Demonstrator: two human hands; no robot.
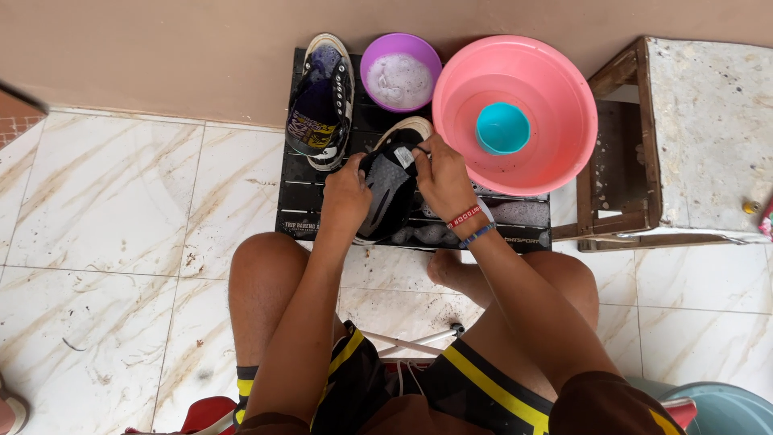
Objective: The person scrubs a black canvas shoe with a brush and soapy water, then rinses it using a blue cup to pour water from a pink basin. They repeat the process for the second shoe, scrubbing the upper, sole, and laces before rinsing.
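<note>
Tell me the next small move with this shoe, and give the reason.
Probably keep working over the black shoe: both the left hand and the right hand grip it over the wet black slatted mat, suds lie beside it, and the purple bowl of soapy water stands close behind.

Both hands held a black sneaker [392,189] over a black mat [299,193]. The left hand [346,197] gripped its side. The right hand [441,173] pinched its tongue beside a pink basin [555,97].
</note>
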